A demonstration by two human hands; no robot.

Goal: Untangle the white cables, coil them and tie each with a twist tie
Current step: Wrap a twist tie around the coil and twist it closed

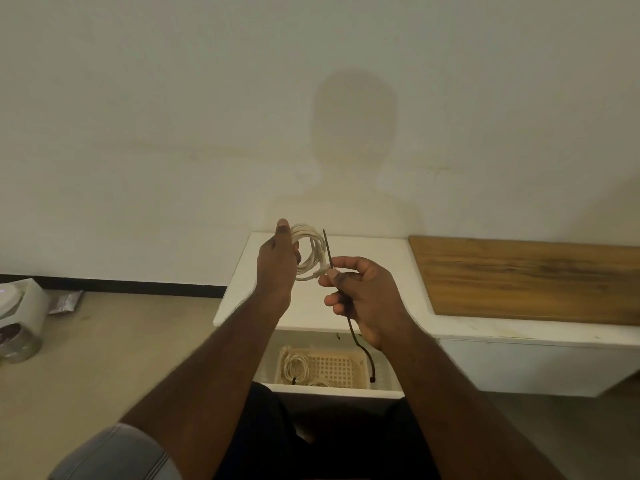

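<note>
My left hand (277, 265) holds a coiled white cable (311, 251) up in front of me, fingers wrapped through the coil, thumb raised. My right hand (360, 292) pinches a black twist tie (328, 247) just right of the coil, beside the cable's plug end. The tie's upper end points up past the coil and its long tail hangs down below my palm. Below, a cream plastic basket (332, 367) holds two coiled white cables (296, 368), at least one with a dark tie on it.
A white bench top (381, 251) runs along the wall, with a wooden board (526, 275) lying on its right part. The basket sits in an open compartment under it. At the far left on the floor stand a white box (31, 303) and a jar (17, 344).
</note>
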